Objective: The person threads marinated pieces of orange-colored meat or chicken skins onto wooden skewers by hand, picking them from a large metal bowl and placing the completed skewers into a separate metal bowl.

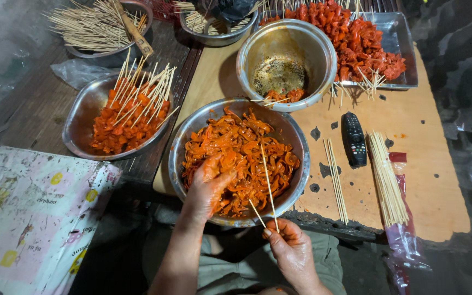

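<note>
Lowest in the frame, the right hand (pixel 293 248) has its fingers pinched shut around a thin bamboo skewer (pixel 269 183), holding it by the lower end so the point slants up over the meat, with what looks like a second shorter stick (pixel 256 212) beside it in the same grip. Just left of it, the left hand (pixel 208 188) is sunk into the red-marinated meat strips (pixel 247 158), fingers curled loosely around a few pieces, stained with the sauce; whether it has one piece firmly caught I cannot tell. That meat fills the large steel bowl (pixel 301 164) at lower centre, set at the near edge of the counter (pixel 427 180), close to both hands. Above it stands a nearly empty steel bowl (pixel 323 49) with sauce dregs and a scrap of meat. Right of centre, loose skewers (pixel 335 180) lie beside a black remote control (pixel 354 139), and a bundle of skewers (pixel 386 186) rests on a red-edged plastic bag, near the right hand's side. Finished skewered meat is heaped on a tray (pixel 400 38) at upper right and in a round dish (pixel 77 120) at left, sticks pointing outward. More bare sticks fill a bowl (pixel 91 27) at upper left. A patterned cloth (pixel 28 213) covers the lower left.
</note>
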